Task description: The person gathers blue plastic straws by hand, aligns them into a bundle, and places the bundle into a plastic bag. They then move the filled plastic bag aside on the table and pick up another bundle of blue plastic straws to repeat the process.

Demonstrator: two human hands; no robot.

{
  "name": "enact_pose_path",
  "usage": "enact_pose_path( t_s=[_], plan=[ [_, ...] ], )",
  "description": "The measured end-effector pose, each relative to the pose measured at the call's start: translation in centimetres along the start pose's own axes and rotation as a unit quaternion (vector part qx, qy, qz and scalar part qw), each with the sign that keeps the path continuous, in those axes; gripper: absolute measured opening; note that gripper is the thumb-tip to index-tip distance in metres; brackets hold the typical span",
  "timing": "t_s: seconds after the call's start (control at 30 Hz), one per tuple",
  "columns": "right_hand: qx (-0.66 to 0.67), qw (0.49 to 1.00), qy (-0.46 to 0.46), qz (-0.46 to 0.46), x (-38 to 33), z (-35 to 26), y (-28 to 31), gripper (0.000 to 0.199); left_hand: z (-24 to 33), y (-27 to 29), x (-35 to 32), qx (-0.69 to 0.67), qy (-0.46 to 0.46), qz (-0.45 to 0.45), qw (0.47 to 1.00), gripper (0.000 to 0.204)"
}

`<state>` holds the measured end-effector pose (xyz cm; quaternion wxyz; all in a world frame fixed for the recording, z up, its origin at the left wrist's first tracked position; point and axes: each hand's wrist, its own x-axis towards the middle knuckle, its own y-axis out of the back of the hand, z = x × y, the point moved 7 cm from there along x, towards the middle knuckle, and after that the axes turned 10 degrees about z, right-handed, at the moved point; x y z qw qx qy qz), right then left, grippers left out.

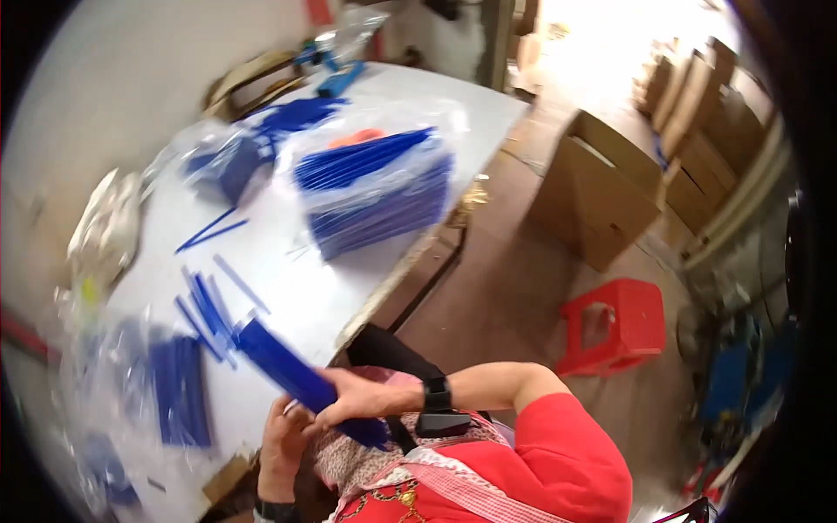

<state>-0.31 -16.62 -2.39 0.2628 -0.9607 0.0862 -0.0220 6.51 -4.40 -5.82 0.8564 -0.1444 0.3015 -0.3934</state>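
A thick bundle of blue strips (283,362), probably plastic, slants across the table's near edge toward my lap. My right hand (357,397) is closed around its lower part, thumb on top. Just below, my left hand (283,431) has its fingers curled against the bundle's underside, close to the right fingertips; part of its grip is hidden. Beyond the bundle's upper end, several loose blue strips (205,305) lie fanned on the white table (288,283). Left of my hands lies another blue bundle (179,392), partly under clear plastic.
A large clear bag (375,192) packed with blue strips stands on the table's right side. Behind it lie more blue pieces (301,118) and an open carton (257,83). On the floor at right are a red stool (615,327) and a cardboard box (602,187).
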Motion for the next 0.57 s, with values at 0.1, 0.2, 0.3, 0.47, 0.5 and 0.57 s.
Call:
enact_pose_path(
  t_s=[0.1,0.2,0.3,0.47,0.5,0.57],
  plan=[
    [0.02,0.994,-0.099,0.04,0.4,1.7,0.4,0.048,-2.0,-4.3,-1.4,0.015,-0.104,0.076,0.991,0.065],
    [-0.053,0.996,-0.075,-0.009,0.5,2.5,-1.1,0.045,-7.1,-1.2,-0.9,0.094,-0.046,0.132,0.986,0.058],
    [-0.028,0.995,-0.092,-0.002,1.5,4.0,0.0,0.044,-7.0,-1.5,-3.4,0.048,0.006,0.174,0.984,0.051],
    [0.153,0.959,-0.237,0.036,2.4,6.3,-0.4,0.06,-5.6,-2.5,-5.0,-0.004,0.074,0.173,0.982,0.046],
    [0.157,0.956,-0.243,0.042,2.6,6.5,-0.1,0.06,-5.6,-2.3,-5.0,-0.006,0.084,0.176,0.981,0.046],
    [0.186,0.948,-0.259,-0.013,2.6,6.9,0.0,0.061,-5.6,-1.7,-5.1,-0.027,0.064,0.158,0.985,0.06]
  ],
)
